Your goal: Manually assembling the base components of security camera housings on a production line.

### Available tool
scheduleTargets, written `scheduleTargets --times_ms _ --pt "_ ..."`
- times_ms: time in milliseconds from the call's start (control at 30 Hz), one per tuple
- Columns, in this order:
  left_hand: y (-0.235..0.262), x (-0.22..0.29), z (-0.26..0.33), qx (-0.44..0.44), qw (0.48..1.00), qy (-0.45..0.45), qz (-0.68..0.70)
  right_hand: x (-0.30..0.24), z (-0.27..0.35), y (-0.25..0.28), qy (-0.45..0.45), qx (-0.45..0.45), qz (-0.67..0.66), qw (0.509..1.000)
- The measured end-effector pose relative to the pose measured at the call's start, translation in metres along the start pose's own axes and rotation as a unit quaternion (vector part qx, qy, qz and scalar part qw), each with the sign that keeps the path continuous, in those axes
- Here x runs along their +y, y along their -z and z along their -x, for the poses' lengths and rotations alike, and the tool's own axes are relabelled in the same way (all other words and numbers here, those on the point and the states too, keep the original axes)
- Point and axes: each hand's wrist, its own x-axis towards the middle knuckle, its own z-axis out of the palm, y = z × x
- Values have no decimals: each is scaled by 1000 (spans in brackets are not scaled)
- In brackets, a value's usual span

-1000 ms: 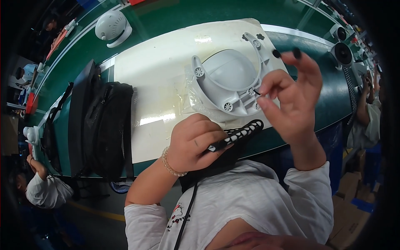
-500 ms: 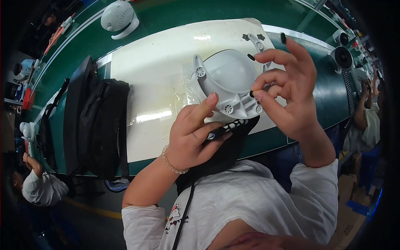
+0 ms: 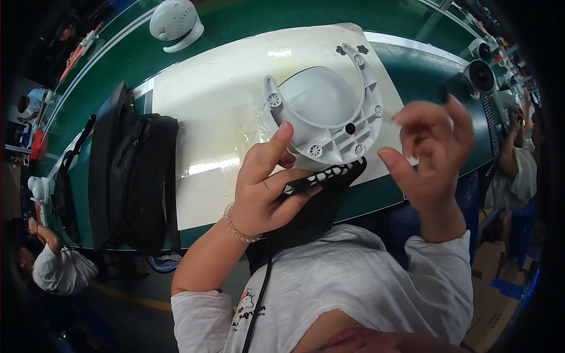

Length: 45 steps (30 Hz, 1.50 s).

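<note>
A white plastic housing (image 3: pixel 321 97) with a smooth rounded body and a curved, ribbed base (image 3: pixel 368 126) lies base-up on the pale mat. Small spoked round recesses dot the base, and a round black pad (image 3: pixel 350 128) sits on its near part. My left hand (image 3: pixel 268 182) is closed on a black sheet with white round spots (image 3: pixel 332 173), held between its fingers beside the base; the thumb stands up near the housing. To the right, my right hand (image 3: pixel 432 147) is raised clear of the base, blurred, fingers apart, with a dark pad (image 3: pixel 443 95) at one fingertip.
A black mesh bag (image 3: pixel 150 176) lies left on the green table. Two dark flower-shaped pieces (image 3: pixel 351 50) rest at the mat's far edge. Another white housing (image 3: pixel 176 25) stands far left, a round black-faced device (image 3: pixel 481 76) far right. Other people sit at both sides.
My right hand has drawn back rightward from the base, its fingers opening. The black pad that was at its thumb and finger now sits on the base. The housing has shifted slightly.
</note>
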Motion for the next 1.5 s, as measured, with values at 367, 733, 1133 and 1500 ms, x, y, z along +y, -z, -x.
scheduleTargets --times_ms 367,733,1133,1500 --pt "-1 2 0 -3 1000 -7 -26 -4 10 -18 -210 -10 -178 961" --pt "-4 2 2 20 999 3 -44 4 27 -17 26 8 101 995" --pt "-5 2 3 12 999 -6 -33 41 1 -4 -163 47 -106 980" --pt "-3 4 0 3 999 -6 -46 44 18 -9 70 93 258 959"
